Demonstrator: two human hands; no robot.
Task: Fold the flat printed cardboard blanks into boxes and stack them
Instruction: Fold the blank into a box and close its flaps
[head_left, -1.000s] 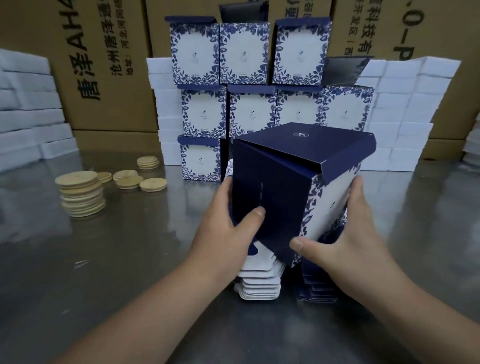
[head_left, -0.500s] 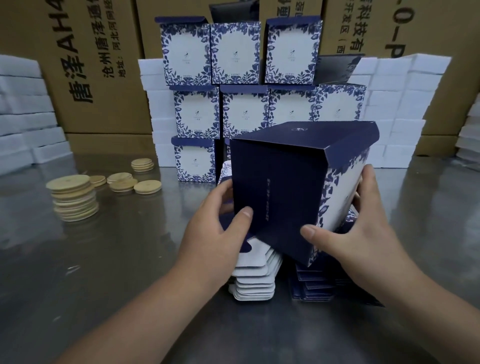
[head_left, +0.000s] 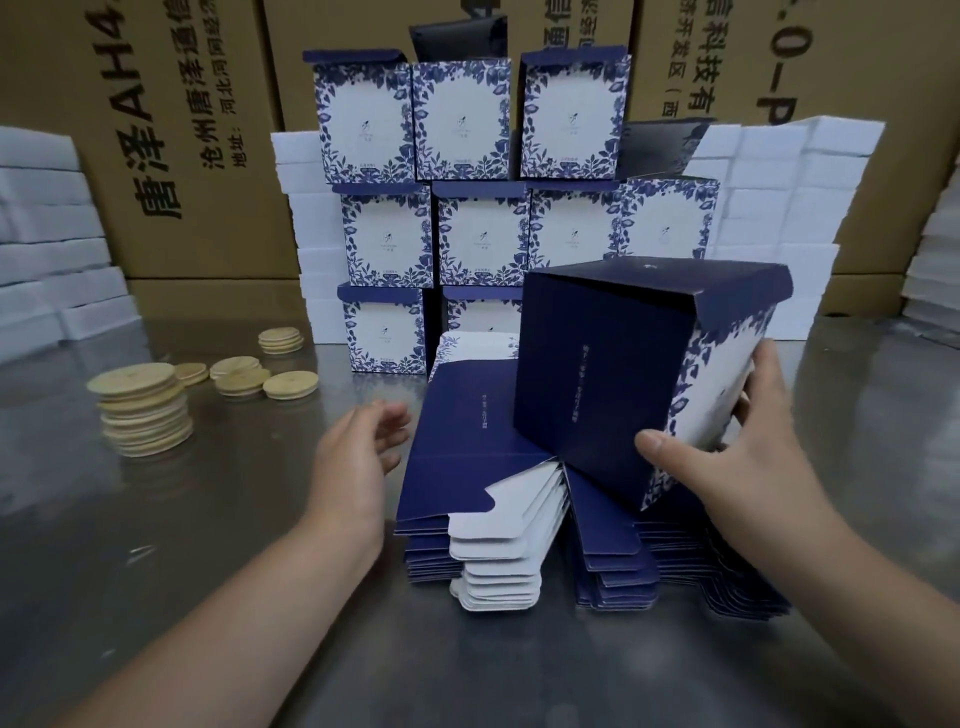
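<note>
navy folded box (head_left: 613, 374) gripped in your right hand (head_left: 727, 457), left hand (head_left: 353, 457) loose and empty; next, set it on stacked boxes (head_left: 467, 119).

We are taking our left hand (head_left: 358, 457) off the folded box (head_left: 602, 374). It is now hovering free beside the stack of flat blanks (head_left: 467, 467), its fingers (head_left: 392, 421) loose and blurred. Our right hand (head_left: 727, 462) alone is carrying the box, which is swinging off to the right and tilting, and the top of the stack is coming into full view.
</note>
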